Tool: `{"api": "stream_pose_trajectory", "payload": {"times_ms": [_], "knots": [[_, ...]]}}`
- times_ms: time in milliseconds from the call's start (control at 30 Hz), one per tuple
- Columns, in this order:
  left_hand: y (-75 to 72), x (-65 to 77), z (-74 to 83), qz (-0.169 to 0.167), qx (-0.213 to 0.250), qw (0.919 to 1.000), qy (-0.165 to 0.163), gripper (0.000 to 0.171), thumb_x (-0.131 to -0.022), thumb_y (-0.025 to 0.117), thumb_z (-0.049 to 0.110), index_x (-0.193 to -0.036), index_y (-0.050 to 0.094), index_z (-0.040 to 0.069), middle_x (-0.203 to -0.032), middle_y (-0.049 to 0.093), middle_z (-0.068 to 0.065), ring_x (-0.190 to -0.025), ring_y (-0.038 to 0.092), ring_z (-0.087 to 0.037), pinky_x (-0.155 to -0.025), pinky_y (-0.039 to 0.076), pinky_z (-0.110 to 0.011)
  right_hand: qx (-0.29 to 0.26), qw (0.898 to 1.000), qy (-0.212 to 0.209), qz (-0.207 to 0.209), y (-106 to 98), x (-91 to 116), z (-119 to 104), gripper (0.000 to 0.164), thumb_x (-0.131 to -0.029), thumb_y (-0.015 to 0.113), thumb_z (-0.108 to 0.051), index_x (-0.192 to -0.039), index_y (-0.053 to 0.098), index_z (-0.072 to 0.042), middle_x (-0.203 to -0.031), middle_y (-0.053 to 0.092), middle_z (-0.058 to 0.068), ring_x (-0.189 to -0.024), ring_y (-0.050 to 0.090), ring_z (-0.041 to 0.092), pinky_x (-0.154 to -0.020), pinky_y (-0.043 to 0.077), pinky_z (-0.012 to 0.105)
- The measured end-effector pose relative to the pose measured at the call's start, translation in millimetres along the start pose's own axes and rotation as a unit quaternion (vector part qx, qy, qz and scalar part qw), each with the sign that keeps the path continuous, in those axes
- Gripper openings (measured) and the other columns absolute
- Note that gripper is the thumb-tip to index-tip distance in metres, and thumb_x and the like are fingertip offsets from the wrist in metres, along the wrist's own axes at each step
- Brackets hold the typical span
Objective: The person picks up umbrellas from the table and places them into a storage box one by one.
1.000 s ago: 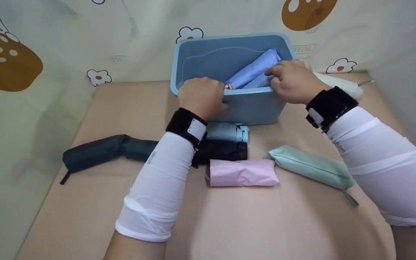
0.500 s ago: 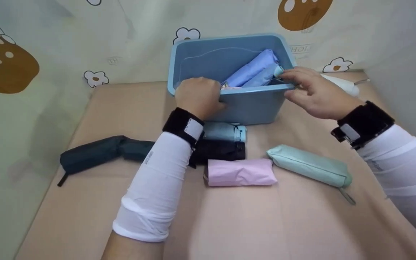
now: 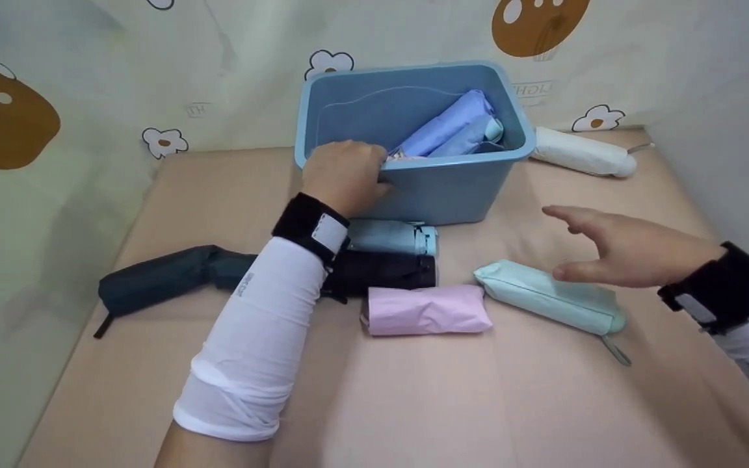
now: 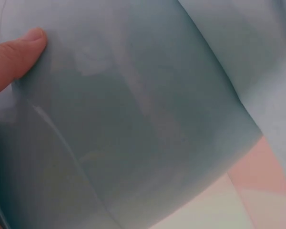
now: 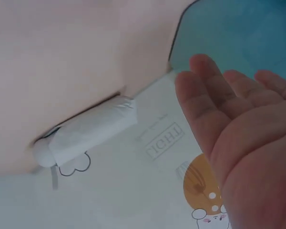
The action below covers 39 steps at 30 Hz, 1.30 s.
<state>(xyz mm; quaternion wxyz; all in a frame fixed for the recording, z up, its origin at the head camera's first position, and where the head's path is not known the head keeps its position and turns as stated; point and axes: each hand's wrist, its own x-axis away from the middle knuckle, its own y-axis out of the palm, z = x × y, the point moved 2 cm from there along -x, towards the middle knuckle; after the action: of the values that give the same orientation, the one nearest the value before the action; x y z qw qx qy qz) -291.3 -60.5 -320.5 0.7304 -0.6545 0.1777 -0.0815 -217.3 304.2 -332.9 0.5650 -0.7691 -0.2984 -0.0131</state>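
My left hand grips the front rim of a blue plastic bin, its thumb on the outer wall, as the left wrist view also shows. Inside the bin lie a periwinkle folded umbrella and a greyish-blue one; what lies under them is mostly hidden. My right hand holds nothing, its fingers extended toward the bin. It hovers above and beside a mint-green folded umbrella on the table. In the right wrist view, the palm and straight fingers show.
A white folded umbrella lies right of the bin. Before the bin lie a light-blue folded umbrella, a black one and a pink one. A dark-green one lies left, partly behind my left arm. A patterned curtain hangs behind.
My right hand has left the bin's right side and moved right and toward me, opening out. The greyish-blue umbrella in the bin is now uncovered. My left hand keeps its grip on the rim.
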Motion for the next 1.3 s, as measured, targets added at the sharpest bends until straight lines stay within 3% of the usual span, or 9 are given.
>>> {"api": "stream_pose_trajectory", "payload": {"times_ms": [133,300,433,567,767,967,1300], "knots": [[-1.8,2.0,-4.8,0.011,0.021,0.9997,0.008,0.021,-0.093,0.080,0.031,-0.097,0.077,0.011,-0.095,0.080,-0.006,-0.083,0.073,-0.024,-0.079,0.059,-0.045,-0.003,1.000,0.005,-0.027,14.5,5.6,7.5,0.109,-0.086,0.077,-0.065,-0.166,0.025,-0.013,-0.161,0.043,0.030,-0.142,0.051,0.050,-0.109,0.044,0.069],[-0.6,5.8,-11.7,0.030,0.019,0.9993,0.008,0.022,-0.093,0.080,0.032,-0.097,0.079,0.010,-0.092,0.079,-0.006,-0.078,0.071,-0.023,-0.075,0.059,-0.046,-0.001,0.998,0.005,-0.056,33.6,8.8,13.2,0.110,-0.081,0.084,-0.061,-0.162,0.033,-0.009,-0.161,0.044,0.027,-0.143,0.049,0.047,-0.112,0.040,0.069],[2.5,10.0,-18.6,0.037,-0.010,0.9993,0.001,0.032,-0.092,0.081,0.041,-0.092,0.078,0.009,-0.082,0.076,-0.006,-0.069,0.066,-0.022,-0.067,0.057,-0.045,0.002,0.998,0.012,-0.069,48.7,7.5,13.7,0.103,-0.078,0.089,-0.055,-0.156,0.041,-0.008,-0.148,0.056,0.019,-0.125,0.060,0.033,-0.107,0.048,0.062],[4.3,9.8,-19.9,0.035,-0.024,0.9991,-0.011,0.037,-0.088,0.083,0.046,-0.089,0.077,0.010,-0.079,0.075,-0.005,-0.067,0.065,-0.022,-0.065,0.057,-0.046,0.015,0.997,0.016,-0.069,57.9,4.1,15.0,0.089,-0.079,0.090,-0.043,-0.149,0.048,-0.008,-0.132,0.061,0.009,-0.111,0.061,0.025,-0.098,0.052,0.053],[3.9,7.7,-17.2,0.030,-0.024,0.9988,-0.032,0.039,-0.087,0.083,0.049,-0.092,0.077,0.011,-0.080,0.075,-0.005,-0.070,0.067,-0.023,-0.066,0.058,-0.046,0.008,0.997,0.024,-0.071,60.5,-0.6,15.2,0.068,-0.083,0.086,-0.023,-0.141,0.052,-0.006,-0.125,0.065,0.007,-0.106,0.062,0.025,-0.094,0.054,0.054],[3.9,7.2,-15.8,0.027,-0.030,0.9985,-0.038,0.039,-0.087,0.082,0.049,-0.092,0.077,0.011,-0.078,0.074,-0.005,-0.069,0.066,-0.023,-0.065,0.057,-0.046,0.016,0.997,0.021,-0.072,60.8,-2.4,15.1,0.062,-0.085,0.081,-0.015,-0.139,0.052,-0.009,-0.126,0.064,0.007,-0.107,0.062,0.025,-0.095,0.053,0.055],[4.9,6.6,-14.8,0.039,-0.033,0.9980,-0.037,0.038,-0.086,0.082,0.048,-0.080,0.072,0.013,-0.073,0.070,-0.003,-0.065,0.063,-0.022,-0.061,0.056,-0.045,0.055,0.998,-0.036,-0.016,58.2,-0.6,17.4,0.047,-0.088,0.069,-0.004,-0.133,0.056,-0.006,-0.116,0.064,0.002,-0.102,0.061,0.020,-0.094,0.053,0.048]]}}
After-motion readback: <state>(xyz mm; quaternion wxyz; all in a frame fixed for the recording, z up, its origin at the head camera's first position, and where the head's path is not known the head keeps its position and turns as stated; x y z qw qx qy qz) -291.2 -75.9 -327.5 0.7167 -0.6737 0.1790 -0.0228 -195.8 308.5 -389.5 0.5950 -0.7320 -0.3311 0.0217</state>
